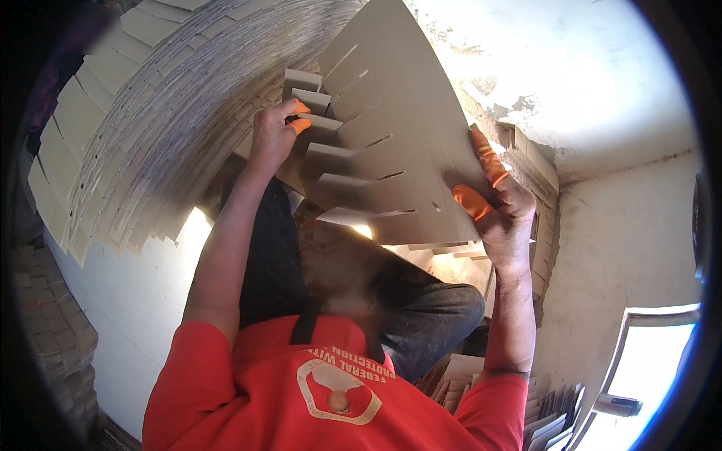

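A large grey-brown cardboard sheet (410,128) with a row of narrow slots is held up before me, tilted. My right hand (500,199) grips its right edge, with orange covers on the thumb and a finger. Several cardboard strips (329,152) stand across the sheet's left side, in line with its slots. My left hand (280,124), its thumb and a finger also in orange covers, pinches one of the upper strips. How deep each strip sits in its slot cannot be made out.
Tall stacks of cardboard pieces (143,113) rise at the left and far left. More stacked cardboard (53,316) lies at the lower left. Loose cardboard pieces (553,421) stand at the lower right, near a bright window or door frame (617,376). My crossed legs (421,316) are beneath the sheet.
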### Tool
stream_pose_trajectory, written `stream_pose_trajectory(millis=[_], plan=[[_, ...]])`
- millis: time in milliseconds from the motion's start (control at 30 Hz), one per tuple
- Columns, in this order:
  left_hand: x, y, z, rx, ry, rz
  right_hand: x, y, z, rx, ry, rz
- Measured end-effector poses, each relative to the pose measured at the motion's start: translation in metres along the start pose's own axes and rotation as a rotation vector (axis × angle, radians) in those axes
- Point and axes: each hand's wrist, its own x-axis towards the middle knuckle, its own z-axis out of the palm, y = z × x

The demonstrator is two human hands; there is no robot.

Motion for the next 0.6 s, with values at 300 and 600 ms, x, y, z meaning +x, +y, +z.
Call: stream_pose_trajectory(millis=[300,600], plan=[[0.005,0.002,-0.006,-0.055,-0.103,-0.054,0.013,0.013,0.01,0.022,-0.114,0.005],[0.004,-0.014,-0.013,-0.144,-0.137,-0.035,0.03,0.011,0.046,0.022,-0.464,0.172]])
